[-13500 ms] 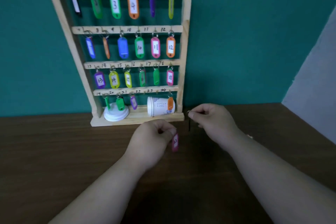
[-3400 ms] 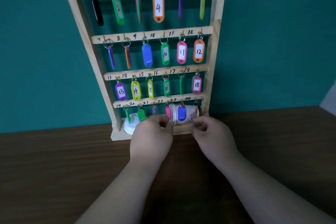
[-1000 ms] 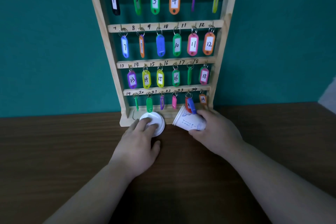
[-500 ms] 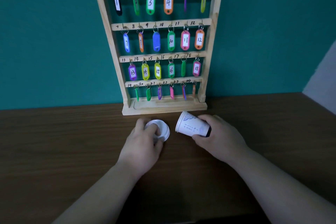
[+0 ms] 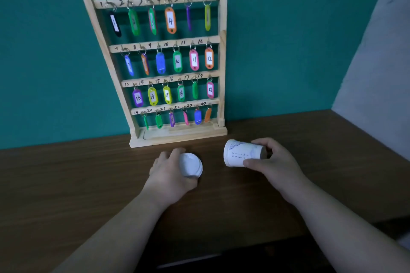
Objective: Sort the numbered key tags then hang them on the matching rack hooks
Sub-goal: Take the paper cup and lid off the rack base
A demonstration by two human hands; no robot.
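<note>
The wooden key rack point(image 5: 222, 55) stands against the teal wall with four numbered rows. Coloured key tags hang on every hook, such as the orange tag 4 point(image 5: 170, 20) in the top row and the blue tag point(image 5: 197, 116) in the bottom row. In front of the rack, my left hand point(image 5: 172, 173) grips a white plastic lid point(image 5: 191, 165) tilted on edge. My right hand point(image 5: 274, 162) holds a white paper cup point(image 5: 239, 155) lying sideways, its mouth facing left toward the lid. Cup and lid are apart.
The brown wooden table point(image 5: 66, 184) spreads around my hands. The rack's base point(image 5: 177, 137) sits just behind them. A grey wall panel point(image 5: 377, 73) rises at the right. The table's near edge runs dark along the bottom.
Both hands have drawn the lid and the cup back from the rack toward me. The lid has been lifted onto its edge. The cup has turned further onto its side.
</note>
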